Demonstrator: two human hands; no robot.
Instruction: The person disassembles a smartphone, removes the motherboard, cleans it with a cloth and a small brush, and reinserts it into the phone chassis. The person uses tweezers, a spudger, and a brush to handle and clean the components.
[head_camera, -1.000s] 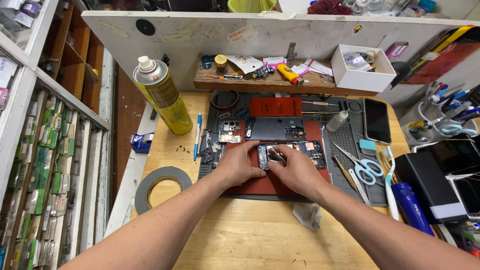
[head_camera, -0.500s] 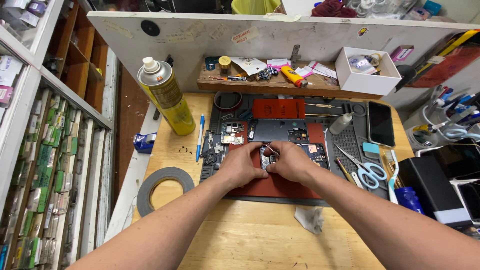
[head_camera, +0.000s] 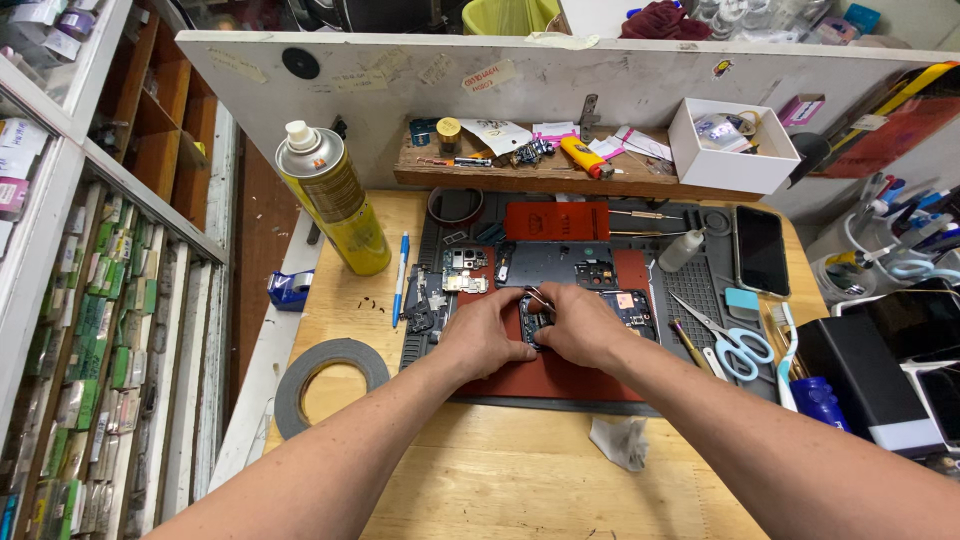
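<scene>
While both hands meet over the red mat (head_camera: 560, 378), the left hand (head_camera: 487, 335) pins a small dark phone part (head_camera: 534, 322) with its fingers curled shut on the part's near edge. The right hand (head_camera: 583, 326) pinches slim tweezers (head_camera: 538, 296) closed-fisted, their tips resting on the part just beyond its thumb. Whether anything sits between the tweezer tips is too small to tell.

Just behind the grip lie an opened phone frame (head_camera: 545, 263) and loose boards (head_camera: 462, 272); to its right, scissors (head_camera: 733, 343) and a small bottle (head_camera: 682, 249); well off to its left, a spray can (head_camera: 335, 200) and a tape roll (head_camera: 330, 382).

The likely slip: too much push on the tweezers could skid them across the part, scratching it or flicking a tiny piece among the clutter, where it would be hard to find. If the left fingers loosen, the part could twist under the tips.
</scene>
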